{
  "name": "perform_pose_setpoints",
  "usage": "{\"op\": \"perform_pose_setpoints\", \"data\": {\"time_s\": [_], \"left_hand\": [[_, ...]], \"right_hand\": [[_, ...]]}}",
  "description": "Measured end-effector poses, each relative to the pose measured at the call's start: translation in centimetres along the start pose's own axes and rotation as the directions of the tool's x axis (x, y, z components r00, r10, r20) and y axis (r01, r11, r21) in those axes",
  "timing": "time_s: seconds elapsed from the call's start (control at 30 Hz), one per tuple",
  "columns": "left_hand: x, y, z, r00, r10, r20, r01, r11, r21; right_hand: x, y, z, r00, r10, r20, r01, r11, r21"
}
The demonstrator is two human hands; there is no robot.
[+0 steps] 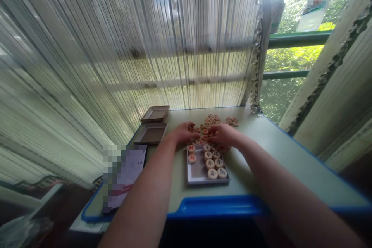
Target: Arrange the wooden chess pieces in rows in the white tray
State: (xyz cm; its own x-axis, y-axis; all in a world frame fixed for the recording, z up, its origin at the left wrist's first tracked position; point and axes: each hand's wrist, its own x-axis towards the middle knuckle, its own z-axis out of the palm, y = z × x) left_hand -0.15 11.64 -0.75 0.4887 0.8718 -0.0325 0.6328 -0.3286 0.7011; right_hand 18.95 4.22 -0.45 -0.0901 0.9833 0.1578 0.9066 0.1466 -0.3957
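Both my hands reach over loose xiangqi pieces [213, 120], round wooden discs with red or dark characters, behind a shallow box. My left hand [183, 132] is at the pile's left side, fingers curved and apart, with pieces just beside the fingertips. From the right comes my right hand [223, 134], its fingers pointing left among the pieces and parted from the thumb. No piece shows clearly gripped in either hand. In the shallow box [190, 178], two red-marked pieces [192, 158] stand in the left column and several dark-marked pieces [212, 173] fill two right columns.
Two shallow brown trays, a nearer one [151, 133] and a farther one [156, 113], sit at the back left of the table [279, 155]. A dark-edged tablet or folder [130, 174] lies at left. Several pieces [231, 121] form a small group at right. Curtains [186, 38] hang behind.
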Motion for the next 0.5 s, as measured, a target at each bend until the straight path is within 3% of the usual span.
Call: {"op": "perform_pose_setpoints", "data": {"time_s": [0.23,0.5], "left_hand": [[0.1,0.2,0.0,0.999,0.040,-0.030,-0.036,0.990,0.137],[-0.1,0.9,-0.1,0.997,0.080,0.017,-0.082,0.969,0.234]], "right_hand": [[0.3,0.1,0.4,0.992,-0.017,-0.125,0.010,0.998,-0.058],[0.3,0.4,0.4,0.998,0.011,-0.058,-0.015,0.997,-0.078]]}}
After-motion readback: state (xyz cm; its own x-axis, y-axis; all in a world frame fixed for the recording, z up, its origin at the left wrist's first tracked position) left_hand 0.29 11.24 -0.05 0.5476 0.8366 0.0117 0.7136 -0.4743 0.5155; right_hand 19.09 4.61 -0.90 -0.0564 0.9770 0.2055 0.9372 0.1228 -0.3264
